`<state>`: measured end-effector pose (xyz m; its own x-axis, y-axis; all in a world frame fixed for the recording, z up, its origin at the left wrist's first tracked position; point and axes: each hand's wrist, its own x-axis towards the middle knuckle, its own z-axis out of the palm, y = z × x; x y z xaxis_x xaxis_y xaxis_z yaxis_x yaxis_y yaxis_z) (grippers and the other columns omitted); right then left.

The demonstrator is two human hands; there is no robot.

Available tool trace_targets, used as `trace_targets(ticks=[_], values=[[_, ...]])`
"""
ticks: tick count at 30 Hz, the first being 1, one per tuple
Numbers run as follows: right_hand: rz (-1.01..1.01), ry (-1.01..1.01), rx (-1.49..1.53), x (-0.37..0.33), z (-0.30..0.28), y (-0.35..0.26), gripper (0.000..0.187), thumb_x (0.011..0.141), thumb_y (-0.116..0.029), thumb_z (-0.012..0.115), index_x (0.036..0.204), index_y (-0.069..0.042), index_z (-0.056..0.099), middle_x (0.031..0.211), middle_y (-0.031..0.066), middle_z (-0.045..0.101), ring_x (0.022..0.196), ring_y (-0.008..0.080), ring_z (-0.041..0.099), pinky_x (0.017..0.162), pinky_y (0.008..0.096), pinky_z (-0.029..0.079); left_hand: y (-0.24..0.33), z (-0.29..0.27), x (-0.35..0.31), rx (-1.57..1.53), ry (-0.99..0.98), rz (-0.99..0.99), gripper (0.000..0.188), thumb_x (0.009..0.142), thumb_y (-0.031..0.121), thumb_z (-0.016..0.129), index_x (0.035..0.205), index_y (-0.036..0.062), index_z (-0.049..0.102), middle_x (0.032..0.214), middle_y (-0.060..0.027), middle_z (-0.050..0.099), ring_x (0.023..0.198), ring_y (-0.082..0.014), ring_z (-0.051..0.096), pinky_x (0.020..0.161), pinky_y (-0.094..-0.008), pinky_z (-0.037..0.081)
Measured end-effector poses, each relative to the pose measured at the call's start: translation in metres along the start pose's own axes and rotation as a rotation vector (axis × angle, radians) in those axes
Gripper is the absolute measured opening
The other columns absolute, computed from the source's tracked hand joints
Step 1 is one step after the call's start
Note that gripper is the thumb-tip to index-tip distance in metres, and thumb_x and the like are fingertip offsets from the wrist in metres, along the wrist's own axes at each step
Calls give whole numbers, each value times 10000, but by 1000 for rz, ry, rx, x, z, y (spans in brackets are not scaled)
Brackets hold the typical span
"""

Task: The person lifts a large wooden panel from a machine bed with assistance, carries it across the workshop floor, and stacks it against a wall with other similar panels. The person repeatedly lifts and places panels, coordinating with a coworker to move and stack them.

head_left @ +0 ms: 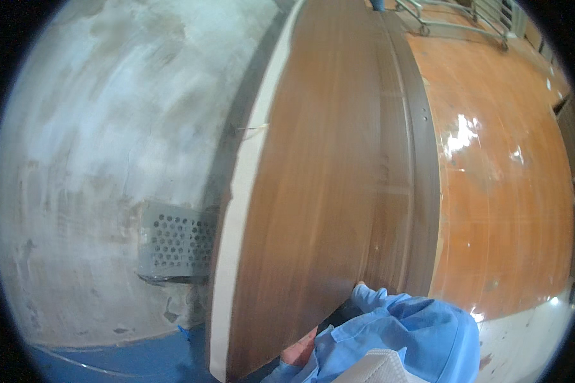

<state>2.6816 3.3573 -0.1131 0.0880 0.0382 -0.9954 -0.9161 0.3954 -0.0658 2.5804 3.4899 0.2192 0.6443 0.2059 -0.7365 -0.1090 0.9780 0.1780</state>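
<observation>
A long brown wood-grain panel (306,172) with a white edge strip (244,191) runs from near me to the far side of the view. Low in the picture, my left hand (300,350) is at the panel's near end, closed against its edge, with its fingertips hidden. Only a small bit of my right hand (361,283) shows past the blue sleeve (415,325). It is at the panel's right-hand edge, and its fingers cannot be made out. Along that side lies a second brown board (396,223) with a raised lengthwise strip.
To the left, a grey perforated metal box or step (179,239) stands on the stained grey floor (102,147). A blue strip (115,364) crosses the lower left. Glossy orange flooring (498,210) spreads to the right, with a wheeled metal rack (457,22) at the far right.
</observation>
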Motion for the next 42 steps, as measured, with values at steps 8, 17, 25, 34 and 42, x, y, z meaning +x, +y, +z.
trace_targets(ticks=[8, 17, 25, 34, 42], values=[[-90, -23, -92, 3, 6, -3, 504, 896, -406, 428, 1275, -74, 447, 1238, 120, 529, 1142, 299, 483, 897, 442, 380, -10, -48, 1, 1094, -200, -171, 402, 972, 294, 461, 1251, 12, 525, 1313, -75, 493, 1161, -189, 482, 963, -307, 403], [-378, -148, -214, -62, -16, -28, 517, 896, -389, 435, 1294, -59, 430, 1255, 125, 515, 1156, 293, 475, 923, 431, 370, -29, -76, 19, 1038, -353, -318, 389, 969, 275, 481, 1233, -5, 539, 1238, -63, 546, 1085, -162, 515, 931, -281, 410], [-831, -298, -300, -229, -47, -76, 530, 896, -375, 441, 1311, -46, 416, 1271, 130, 503, 1168, 287, 467, 945, 421, 360, -73, -51, 2, 743, -614, 107, 262, 911, 126, 536, 1109, -22, 623, 1039, -27, 637, 874, -128, 565, 762, -268, 441], [-1238, -337, -412, -388, -91, -106, 545, 897, -358, 448, 1330, -31, 399, 1288, 135, 489, 1182, 280, 459, 971, 410, 350, -51, -137, 78, 677, -537, 434, 294, 824, 205, 508, 930, -26, 657, 968, -168, 678, 849, -275, 663, 794, -395, 529], [-1424, -324, -472, -469, -92, -116, 559, 897, -344, 454, 1346, -18, 384, 1303, 139, 477, 1195, 274, 451, 994, 401, 340, -106, -219, 271, 232, 306, -332, 466, 824, 402, 660, 1102, 50, 531, 976, -139, 611, 932, -285, 609, 793, -480, 524]])
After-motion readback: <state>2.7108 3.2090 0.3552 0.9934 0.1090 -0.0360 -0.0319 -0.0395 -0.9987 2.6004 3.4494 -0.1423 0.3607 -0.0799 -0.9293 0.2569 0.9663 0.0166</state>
